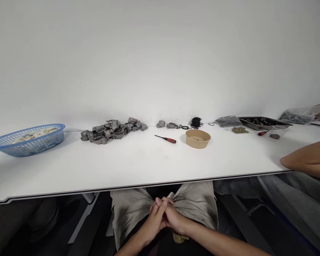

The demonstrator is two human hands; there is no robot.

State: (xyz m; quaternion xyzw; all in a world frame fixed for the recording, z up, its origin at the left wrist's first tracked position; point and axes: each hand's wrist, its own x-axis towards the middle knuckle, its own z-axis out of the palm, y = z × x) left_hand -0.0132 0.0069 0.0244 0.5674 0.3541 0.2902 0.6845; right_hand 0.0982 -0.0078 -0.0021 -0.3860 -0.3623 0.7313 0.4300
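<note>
My left hand (156, 217) and my right hand (172, 214) are clasped together over my lap, below the table's front edge. Their fingers are laced into each other, and no object shows between them. Nearest on the white table (117, 167) lies a screwdriver (168, 139) with a red and black handle, its shaft pointing left. Just right of it stands a round tan bowl (198, 141) with a small dark thing inside. A heap of grey metal housings (106, 133) lies left of the screwdriver, and two similar pieces (161, 123) sit apart near the wall.
At the far left stands a blue plastic basket (42, 144) holding pale parts. Black rings (196, 122) are stacked by the wall. Farther right are brass-coloured small parts (239, 130), a dark tray (265, 124) and another red-handled screwdriver (263, 133). Another person's arm (309, 158) rests at the right edge.
</note>
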